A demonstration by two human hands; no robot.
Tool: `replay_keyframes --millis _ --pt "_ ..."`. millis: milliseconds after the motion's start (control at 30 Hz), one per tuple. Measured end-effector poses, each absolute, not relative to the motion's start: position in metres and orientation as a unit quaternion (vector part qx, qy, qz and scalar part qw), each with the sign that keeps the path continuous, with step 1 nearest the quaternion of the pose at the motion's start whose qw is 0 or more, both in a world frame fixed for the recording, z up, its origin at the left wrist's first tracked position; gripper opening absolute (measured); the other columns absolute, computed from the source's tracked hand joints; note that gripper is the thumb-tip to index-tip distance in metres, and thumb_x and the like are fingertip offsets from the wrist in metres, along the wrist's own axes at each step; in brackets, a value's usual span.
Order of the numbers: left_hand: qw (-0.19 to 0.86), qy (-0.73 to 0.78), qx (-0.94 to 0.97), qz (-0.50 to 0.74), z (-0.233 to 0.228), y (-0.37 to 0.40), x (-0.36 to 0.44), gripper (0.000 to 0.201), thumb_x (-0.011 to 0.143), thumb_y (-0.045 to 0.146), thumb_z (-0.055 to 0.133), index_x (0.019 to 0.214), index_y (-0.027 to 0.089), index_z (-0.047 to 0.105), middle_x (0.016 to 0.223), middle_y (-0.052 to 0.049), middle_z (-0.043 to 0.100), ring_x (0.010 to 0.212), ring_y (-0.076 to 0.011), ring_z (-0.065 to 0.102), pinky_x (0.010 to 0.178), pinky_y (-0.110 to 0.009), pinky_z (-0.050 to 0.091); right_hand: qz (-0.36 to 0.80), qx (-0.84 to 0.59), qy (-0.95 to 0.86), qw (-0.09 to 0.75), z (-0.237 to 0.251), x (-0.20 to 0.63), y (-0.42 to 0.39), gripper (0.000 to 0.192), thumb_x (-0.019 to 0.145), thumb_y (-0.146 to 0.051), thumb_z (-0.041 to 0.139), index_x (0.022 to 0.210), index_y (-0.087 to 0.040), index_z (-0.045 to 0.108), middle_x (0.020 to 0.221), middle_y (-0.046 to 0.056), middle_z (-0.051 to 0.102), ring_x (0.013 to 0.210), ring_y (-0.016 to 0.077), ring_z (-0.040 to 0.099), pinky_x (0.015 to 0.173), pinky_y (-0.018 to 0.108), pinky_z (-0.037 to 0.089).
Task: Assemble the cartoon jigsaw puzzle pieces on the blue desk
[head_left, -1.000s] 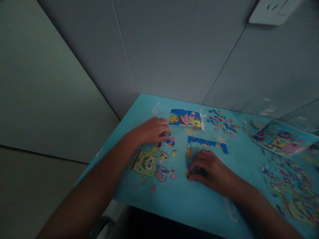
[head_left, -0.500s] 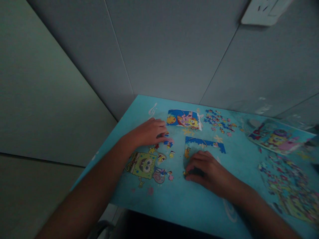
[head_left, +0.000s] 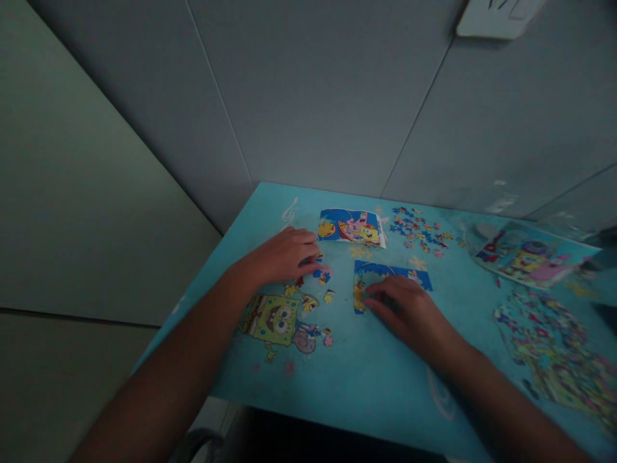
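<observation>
Fingers curled, my left hand (head_left: 292, 254) rests at the left of the table by a small group of loose puzzle pieces (head_left: 322, 276). A small piece shows between its thumb and fingertips. With thumb and fingers pinched, my right hand (head_left: 405, 301) presses a yellowish puzzle piece (head_left: 359, 307) at the lower end of the left edge of a partly joined puzzle (head_left: 421, 276). That puzzle has a blue top strip and a short left column; the hand covers part of it. A picture card (head_left: 351, 228) of the same blue scene lies behind.
Loose pieces (head_left: 417, 230) are spread at the back right. A bagged cartoon picture (head_left: 530, 257) and a large heap of pieces (head_left: 554, 347) lie on the right. The turquoise table (head_left: 366, 392) has a printed cartoon figure (head_left: 277, 321); a wall (head_left: 328, 96) stands behind.
My right hand has moved up with the puzzle piece, from below the partly joined puzzle to the end of its left column. My left hand stays by the loose pieces. The view shifted slightly.
</observation>
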State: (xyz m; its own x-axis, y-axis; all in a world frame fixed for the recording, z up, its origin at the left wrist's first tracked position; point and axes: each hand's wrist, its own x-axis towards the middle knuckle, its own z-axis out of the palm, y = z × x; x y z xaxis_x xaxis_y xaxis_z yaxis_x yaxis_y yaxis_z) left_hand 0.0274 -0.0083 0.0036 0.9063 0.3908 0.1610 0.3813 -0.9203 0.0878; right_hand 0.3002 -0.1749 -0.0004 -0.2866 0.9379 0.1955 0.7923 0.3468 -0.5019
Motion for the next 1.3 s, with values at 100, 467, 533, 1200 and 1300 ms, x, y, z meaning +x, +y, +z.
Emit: replay_keyframes --millis 100,467,533,1200,1300 --pt "0.018 0.193 0.977 0.090 0.003 -0.009 0.028 0.035 0.102 0.049 0.052 0.092 0.019 0.068 0.095 -0.005 0.065 0.090 -0.0205 0.058 0.086 -0.035 0.038 0.160 -0.542 -0.792 0.229 0.005 0.307 -0.173 0.011 0.098 -0.030 0.063 0.104 -0.024 0.070 0.096 0.004 0.071 0.092 0.0218 0.066 0.087 0.039 0.049" --pt "0.069 0.070 0.985 0.145 0.003 -0.044 0.056 0.028 0.101 0.021 0.051 0.125 0.019 0.065 0.129 -0.010 0.066 0.119 -0.0244 0.059 0.104 -0.043 0.043 0.179 -0.533 -0.804 0.194 -0.004 0.297 -0.176 0.012 0.093 -0.032 0.070 0.103 -0.024 0.070 0.096 0.004 0.069 0.093 0.0230 0.064 0.085 0.040 0.050" --pt "0.073 0.047 0.986 0.144 0.001 -0.050 0.060 0.033 0.099 0.019 0.052 0.130 0.018 0.063 0.135 -0.012 0.063 0.124 -0.0255 0.058 0.106 -0.043 0.044 0.185 -0.534 -0.801 0.197 -0.004 0.297 -0.176 0.010 0.092 -0.030 0.071 0.101 -0.025 0.070 0.096 0.004 0.069 0.093 0.0225 0.064 0.086 0.040 0.050" --pt "0.104 0.012 0.984 0.146 -0.008 -0.050 0.059 0.032 0.097 0.021 0.056 0.125 0.024 0.068 0.142 -0.011 0.062 0.128 -0.0265 0.060 0.111 -0.049 0.042 0.144 -0.547 -0.803 0.191 -0.003 0.292 -0.177 0.008 0.094 -0.031 0.069 0.093 -0.023 0.071 0.089 0.003 0.070 0.087 0.0211 0.065 0.081 0.037 0.049" --pt "0.102 0.015 0.985 0.138 -0.006 -0.051 0.058 0.029 0.097 0.024 0.057 0.123 0.025 0.070 0.142 -0.011 0.061 0.128 -0.0267 0.060 0.111 -0.049 0.043 0.126 -0.545 -0.810 0.175 -0.003 0.290 -0.178 0.012 0.095 -0.032 0.068 0.089 -0.022 0.071 0.088 0.004 0.069 0.088 0.0219 0.064 0.082 0.039 0.048"
